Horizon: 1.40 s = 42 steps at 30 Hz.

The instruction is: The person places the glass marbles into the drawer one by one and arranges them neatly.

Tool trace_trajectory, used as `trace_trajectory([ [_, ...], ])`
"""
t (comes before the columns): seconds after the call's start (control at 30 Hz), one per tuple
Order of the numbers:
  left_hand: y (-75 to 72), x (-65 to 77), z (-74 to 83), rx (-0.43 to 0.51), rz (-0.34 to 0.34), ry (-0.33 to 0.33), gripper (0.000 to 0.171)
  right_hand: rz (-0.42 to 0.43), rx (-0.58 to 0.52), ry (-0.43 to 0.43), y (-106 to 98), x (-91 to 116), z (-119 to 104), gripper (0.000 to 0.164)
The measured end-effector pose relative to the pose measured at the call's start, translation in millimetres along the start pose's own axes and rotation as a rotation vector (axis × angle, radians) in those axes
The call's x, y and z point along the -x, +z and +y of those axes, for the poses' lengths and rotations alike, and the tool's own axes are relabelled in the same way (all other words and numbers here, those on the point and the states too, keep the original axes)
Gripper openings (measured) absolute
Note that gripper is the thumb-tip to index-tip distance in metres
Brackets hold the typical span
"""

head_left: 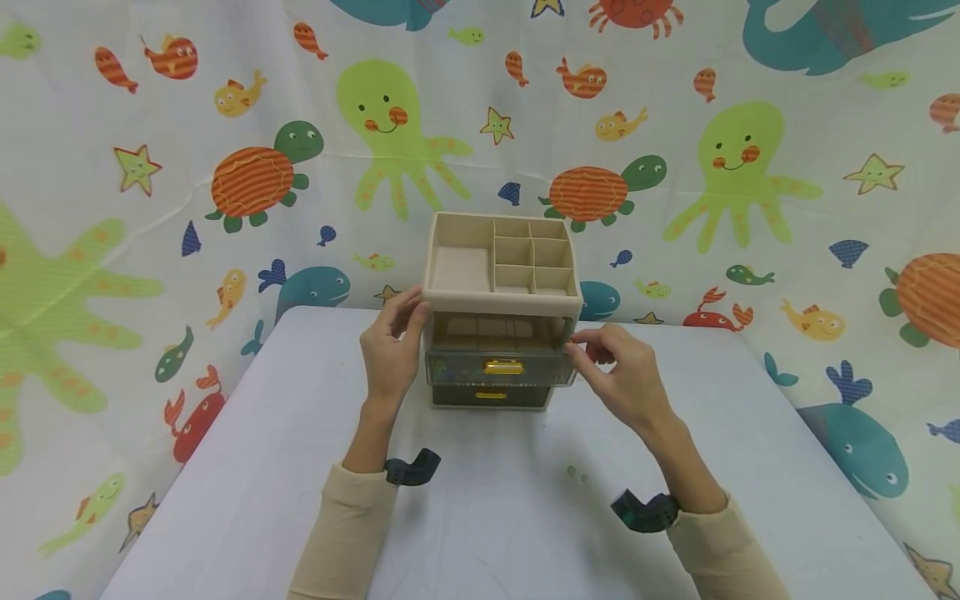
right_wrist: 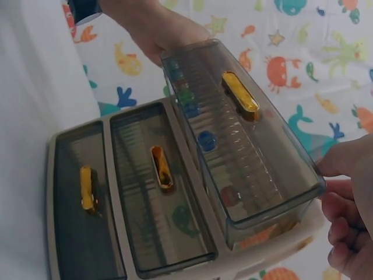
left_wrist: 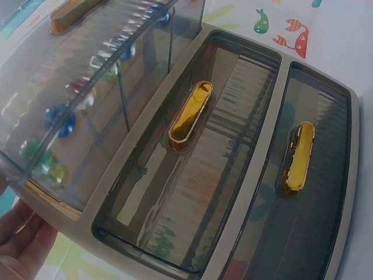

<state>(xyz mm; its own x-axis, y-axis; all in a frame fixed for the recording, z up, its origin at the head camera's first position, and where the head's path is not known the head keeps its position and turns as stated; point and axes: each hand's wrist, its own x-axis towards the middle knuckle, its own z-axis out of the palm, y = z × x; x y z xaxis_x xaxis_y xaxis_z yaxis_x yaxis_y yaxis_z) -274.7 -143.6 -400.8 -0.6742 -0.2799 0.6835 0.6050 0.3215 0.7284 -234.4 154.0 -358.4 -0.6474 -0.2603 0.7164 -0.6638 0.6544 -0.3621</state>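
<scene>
A cream desktop organizer (head_left: 502, 303) has smoky clear drawers with gold handles. Its top drawer (head_left: 465, 369) stands pulled out. Inside it, blue, green and red marbles show, among them a blue marble (right_wrist: 207, 140). My left hand (head_left: 392, 346) rests against the organizer's upper left side; in the left wrist view only some of its fingers (left_wrist: 23, 239) show. My right hand (head_left: 618, 367) pinches the front right corner of the drawer, with the other fingers (right_wrist: 344, 224) curled beside it.
Open compartments (head_left: 532, 254) top the organizer. Below the pulled drawer, the middle drawer (left_wrist: 180, 169) and bottom drawer (left_wrist: 297, 192) are closed. Two small green pieces (head_left: 572, 471) lie on the white table (head_left: 480, 517) in front. A patterned sea-animal cloth (head_left: 465, 83) hangs behind.
</scene>
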Motion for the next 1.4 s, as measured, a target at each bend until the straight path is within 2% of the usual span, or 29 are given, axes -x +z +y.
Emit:
trace_trajectory([
  [0.67, 2.0, -1.0, -0.3, 0.015, 0.007, -0.004, 0.031, 0.091, 0.003, -0.006, -8.0, 11.7, 4.9, 0.018],
  [0.93, 1.6, -0.3, -1.7, 0.007, 0.005, -0.009, 0.032, 0.129, 0.009, 0.026, -11.6, 21.0, 8.7, 0.016],
  [1.4, 0.8, -0.2, 0.9, -0.008, 0.004, -0.010, 0.033, 0.114, 0.034, 0.035, -12.9, 34.2, 12.8, 0.018],
])
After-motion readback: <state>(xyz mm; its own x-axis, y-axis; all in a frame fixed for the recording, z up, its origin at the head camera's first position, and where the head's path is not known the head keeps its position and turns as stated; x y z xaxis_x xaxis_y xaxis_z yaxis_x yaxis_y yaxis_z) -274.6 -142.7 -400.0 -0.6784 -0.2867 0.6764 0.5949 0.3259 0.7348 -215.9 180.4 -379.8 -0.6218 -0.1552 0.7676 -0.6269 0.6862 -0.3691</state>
